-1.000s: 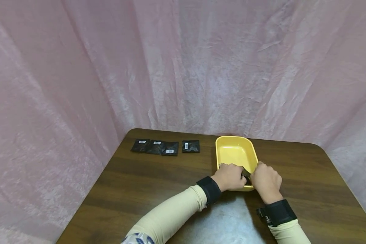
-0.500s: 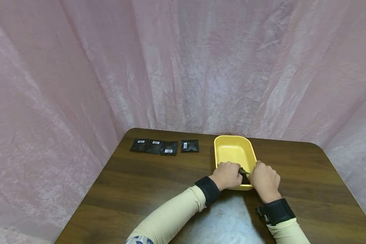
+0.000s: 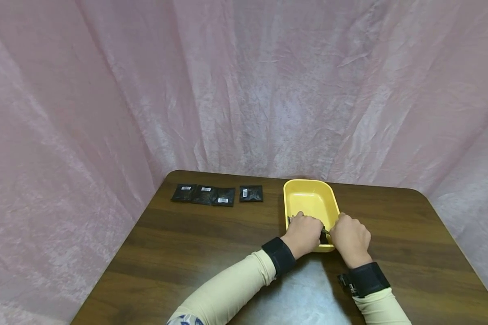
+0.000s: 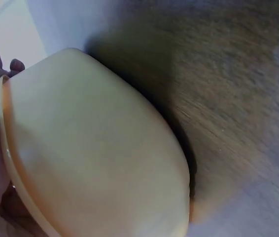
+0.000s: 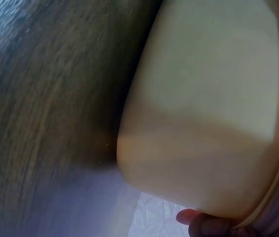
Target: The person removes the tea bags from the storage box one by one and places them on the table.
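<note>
In the head view, both hands are close together over the front of a yellow plastic tub (image 3: 309,205). A small black packet (image 3: 326,232) spans the gap between them, mostly covered by the fingers. My left hand (image 3: 304,232) grips its left side with curled fingers. On its other side, my right hand (image 3: 351,237) pinches it above the tub's right rim. Something dark lies below in the tub, partly hidden. The wrist views show mainly the tub's outer wall (image 4: 100,138), with fingertips (image 5: 211,224) of the right hand by the rim.
Three flat black packets (image 3: 204,195) with white barcode labels lie overlapping at the table's back left. A single packet (image 3: 251,193) lies between them and the tub. The brown wooden table (image 3: 179,243) has a pink curtain (image 3: 244,90) behind it.
The hands have shifted slightly at the packet, the left one turning a little, and less of the packet shows between them. The tub and the packets on the table stay put.
</note>
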A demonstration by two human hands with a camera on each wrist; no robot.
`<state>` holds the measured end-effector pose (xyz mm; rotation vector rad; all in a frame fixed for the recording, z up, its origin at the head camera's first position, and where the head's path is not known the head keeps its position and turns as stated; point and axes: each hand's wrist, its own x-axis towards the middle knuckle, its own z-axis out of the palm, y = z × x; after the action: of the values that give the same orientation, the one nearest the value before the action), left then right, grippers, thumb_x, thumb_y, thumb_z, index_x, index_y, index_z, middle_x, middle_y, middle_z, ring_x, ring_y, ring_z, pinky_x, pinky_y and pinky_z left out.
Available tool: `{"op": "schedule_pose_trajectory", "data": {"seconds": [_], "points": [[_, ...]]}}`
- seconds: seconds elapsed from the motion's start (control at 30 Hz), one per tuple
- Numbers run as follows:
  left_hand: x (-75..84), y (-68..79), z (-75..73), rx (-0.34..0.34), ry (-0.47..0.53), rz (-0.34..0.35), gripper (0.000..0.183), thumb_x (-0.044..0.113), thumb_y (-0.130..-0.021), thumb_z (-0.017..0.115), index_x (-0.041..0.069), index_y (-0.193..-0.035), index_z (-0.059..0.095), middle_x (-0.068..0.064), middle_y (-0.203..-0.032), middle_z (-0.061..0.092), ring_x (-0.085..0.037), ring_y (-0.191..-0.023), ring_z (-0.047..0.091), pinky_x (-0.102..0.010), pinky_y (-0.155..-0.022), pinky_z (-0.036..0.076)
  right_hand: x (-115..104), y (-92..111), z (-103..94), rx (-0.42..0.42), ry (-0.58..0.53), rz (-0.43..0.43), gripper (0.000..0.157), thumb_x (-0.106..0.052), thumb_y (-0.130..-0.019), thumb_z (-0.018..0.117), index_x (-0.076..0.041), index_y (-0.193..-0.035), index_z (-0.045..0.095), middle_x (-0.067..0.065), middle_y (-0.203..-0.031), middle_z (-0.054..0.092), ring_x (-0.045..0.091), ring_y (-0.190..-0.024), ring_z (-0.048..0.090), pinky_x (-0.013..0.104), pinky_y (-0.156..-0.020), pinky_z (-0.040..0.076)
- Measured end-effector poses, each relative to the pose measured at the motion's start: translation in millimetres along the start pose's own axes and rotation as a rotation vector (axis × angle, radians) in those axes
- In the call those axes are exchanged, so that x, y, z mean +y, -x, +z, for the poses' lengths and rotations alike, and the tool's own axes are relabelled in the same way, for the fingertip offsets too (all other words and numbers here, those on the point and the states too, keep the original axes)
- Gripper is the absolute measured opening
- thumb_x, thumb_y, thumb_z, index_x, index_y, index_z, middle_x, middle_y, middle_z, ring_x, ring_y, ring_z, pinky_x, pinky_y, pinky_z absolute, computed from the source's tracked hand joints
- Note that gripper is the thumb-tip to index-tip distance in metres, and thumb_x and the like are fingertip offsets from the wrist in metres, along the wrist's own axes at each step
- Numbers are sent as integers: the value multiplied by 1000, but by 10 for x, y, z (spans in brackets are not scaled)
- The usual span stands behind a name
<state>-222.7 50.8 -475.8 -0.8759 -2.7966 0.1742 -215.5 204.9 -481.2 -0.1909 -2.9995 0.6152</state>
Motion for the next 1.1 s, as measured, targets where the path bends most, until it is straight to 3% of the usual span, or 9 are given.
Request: {"op": "schedule_pose_trajectory", "data": {"seconds": [0.23,0.47,0.67,0.8,1.0,1.1], "points": [[-11,87,-41,94,-125,57,21,26,-102,68,32,-85,78,15,-76,76,-3,-73,71,-24,-78,51,-46,-10,-21,-7,-6,2,16,-10,-95,56,1,-87,64,17,-69,59,35,-59,59,44,-48,41],[-59,250,-61,195,-190,81,14,26,-100,71,36,-93,78,17,-85,78,1,-85,73,-22,-91,53,-47,9,-16,13,-6,2,19,-9,-95,52,1,-86,65,22,-72,64,41,-61,63,48,-48,43],[-211,377,-122,238,-72,67,14,23,-96,75,32,-105,80,17,-100,80,3,-97,74,-24,-104,51,-16,3,-48,26,3,-10,20,-9,-95,52,4,-91,67,27,-75,67,46,-63,65,53,-50,45],[-421,450,-105,361,66,52,11,24,-100,73,28,-106,81,14,-103,80,-3,-101,75,-25,-99,52,-17,-7,-42,30,0,-6,22,-9,-95,50,4,-92,67,28,-76,67,47,-65,65,53,-50,45],[-769,612,-3,565,243,-73,13,28,-101,75,20,-107,83,6,-101,76,-14,-96,67,-30,-87,51,-28,-23,-25,14,-5,1,22,-10,-94,50,5,-94,67,28,-79,67,48,-67,65,52,-51,44],[-919,695,39,597,268,-140,13,24,-100,77,17,-109,83,2,-100,73,-17,-91,64,-30,-81,50,-34,-38,-28,14,0,-7,22,-9,-93,50,5,-95,67,30,-81,68,49,-68,65,53,-52,45]]}}
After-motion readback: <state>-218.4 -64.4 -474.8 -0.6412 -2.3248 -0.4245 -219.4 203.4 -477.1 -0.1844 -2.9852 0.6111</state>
